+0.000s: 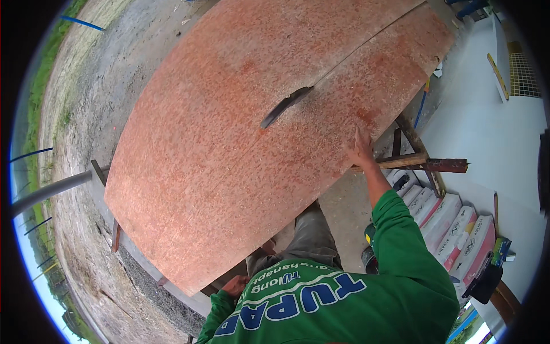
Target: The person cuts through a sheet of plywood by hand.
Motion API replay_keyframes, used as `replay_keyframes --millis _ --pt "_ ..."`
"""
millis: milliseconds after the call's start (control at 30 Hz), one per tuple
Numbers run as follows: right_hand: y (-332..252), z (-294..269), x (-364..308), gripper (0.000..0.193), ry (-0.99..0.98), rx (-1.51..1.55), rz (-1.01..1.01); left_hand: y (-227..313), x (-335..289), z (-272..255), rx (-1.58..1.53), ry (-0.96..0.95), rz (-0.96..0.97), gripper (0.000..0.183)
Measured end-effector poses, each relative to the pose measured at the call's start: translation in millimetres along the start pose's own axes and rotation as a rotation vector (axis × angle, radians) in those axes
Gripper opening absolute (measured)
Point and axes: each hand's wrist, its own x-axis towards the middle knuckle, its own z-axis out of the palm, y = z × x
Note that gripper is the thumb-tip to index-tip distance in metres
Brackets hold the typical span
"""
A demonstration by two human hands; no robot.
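Observation:
A large reddish wooden board point(212, 137) lies in front of me, sprinkled with pale sawdust. From its far edge a straight cut point(366, 43) runs toward the middle. At the end of that cut sits a dark narrow strip point(285, 107) that looks like a saw blade; I cannot see a handle. A faint line carries on from it toward the near left. My right hand point(361, 149) rests on the board near its right edge, fingers stretched out and holding nothing. My left hand point(235, 285) is low beside my thigh, its fingers curled; what they may grip is hidden.
Rough wooden supports point(421, 157) stick out from under the board's right side. Beyond them lie several white and pink sacks point(450, 223) and white panels point(475, 132) with a yellow level point(497, 76). A grey pipe point(54, 191) is at left, over gravelly ground.

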Motion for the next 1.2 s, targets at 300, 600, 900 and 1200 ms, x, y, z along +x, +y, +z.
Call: replay_keyframes --millis 300,600,900,1200 --pt "-18.9 -24.6 67.7 0.104 -0.263 -0.125 0.239 92.7 1.7 67.0 0.94 -0.056 0.004 0.014" --pt "-19.8 -26.9 66.4 0.124 -0.342 -0.067 0.175 196.8 51.0 85.7 0.812 0.534 -0.22 0.027" --pt "-10.6 -20.9 62.9 0.121 -0.224 0.016 0.099 332.5 136.4 84.9 1.209 0.605 0.129 0.04" --pt "-17.6 -30.3 62.0 0.12 -0.222 -0.007 0.156 392.4 255.1 78.3 1.541 0.674 0.382 0.061"
